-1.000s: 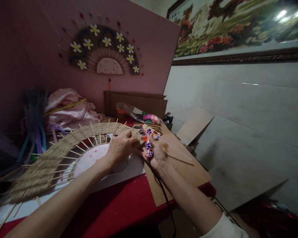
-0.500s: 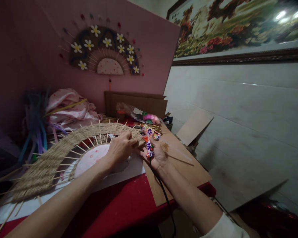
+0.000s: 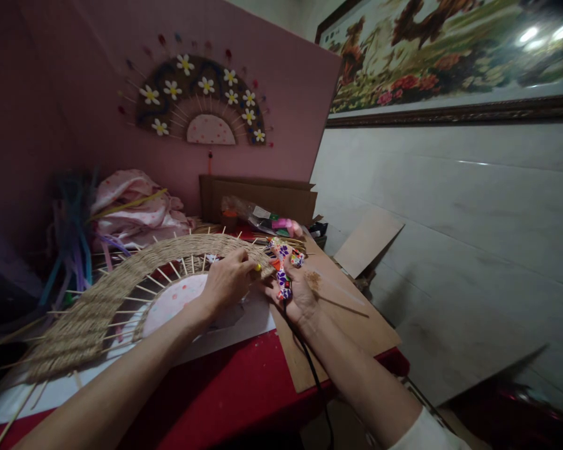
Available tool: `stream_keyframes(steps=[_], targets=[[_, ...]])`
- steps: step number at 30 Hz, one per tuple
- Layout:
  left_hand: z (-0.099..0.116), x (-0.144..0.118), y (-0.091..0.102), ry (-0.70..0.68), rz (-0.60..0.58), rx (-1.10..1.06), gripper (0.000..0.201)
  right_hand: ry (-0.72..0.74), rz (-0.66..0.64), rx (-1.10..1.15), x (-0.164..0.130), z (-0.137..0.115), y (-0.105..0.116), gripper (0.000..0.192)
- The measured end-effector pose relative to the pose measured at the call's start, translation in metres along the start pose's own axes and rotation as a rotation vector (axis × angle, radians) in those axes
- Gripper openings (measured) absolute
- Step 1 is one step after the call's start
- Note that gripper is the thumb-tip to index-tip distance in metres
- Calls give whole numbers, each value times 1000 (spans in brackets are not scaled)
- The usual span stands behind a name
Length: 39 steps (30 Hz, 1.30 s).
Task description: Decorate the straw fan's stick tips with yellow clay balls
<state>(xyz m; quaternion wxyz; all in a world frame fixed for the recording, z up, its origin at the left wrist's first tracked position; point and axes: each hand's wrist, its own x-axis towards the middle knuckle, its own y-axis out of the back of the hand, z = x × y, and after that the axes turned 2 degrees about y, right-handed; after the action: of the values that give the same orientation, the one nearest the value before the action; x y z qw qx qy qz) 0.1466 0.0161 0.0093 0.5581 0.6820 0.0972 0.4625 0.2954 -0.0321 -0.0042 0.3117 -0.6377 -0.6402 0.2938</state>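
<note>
A large woven straw fan (image 3: 82,325) with thin sticks standing out from its edge lies on the table, its half-round centre (image 3: 176,300) covered in white dotted cloth. My left hand (image 3: 229,278) is closed over the fan's right end, thumb and fingers pinched. At its fingertips a small yellow round piece (image 3: 258,267) shows; its exact kind is too small to make out. My right hand (image 3: 303,297) is wrapped round a flower-patterned glue gun (image 3: 284,273) with an orange trigger and a black cord, right beside the fan's end.
A brown board (image 3: 347,331) lies on the red tablecloth (image 3: 225,381) at the right. Behind the fan are a plastic bag (image 3: 258,215), cardboard (image 3: 258,194), crumpled pink cloth (image 3: 131,194) and blue and purple strips (image 3: 72,244). A finished-looking flowered fan (image 3: 197,81) hangs on the pink panel.
The yellow piece now shows at my left fingertips, where it was hidden before. Both hands stay nearly in place. The view has shifted slightly.
</note>
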Motion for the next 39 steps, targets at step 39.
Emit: stream_keyframes(steps=[39], targets=[[4, -6, -1, -97, 8, 81, 22, 55, -23, -47, 3, 3, 7, 38]])
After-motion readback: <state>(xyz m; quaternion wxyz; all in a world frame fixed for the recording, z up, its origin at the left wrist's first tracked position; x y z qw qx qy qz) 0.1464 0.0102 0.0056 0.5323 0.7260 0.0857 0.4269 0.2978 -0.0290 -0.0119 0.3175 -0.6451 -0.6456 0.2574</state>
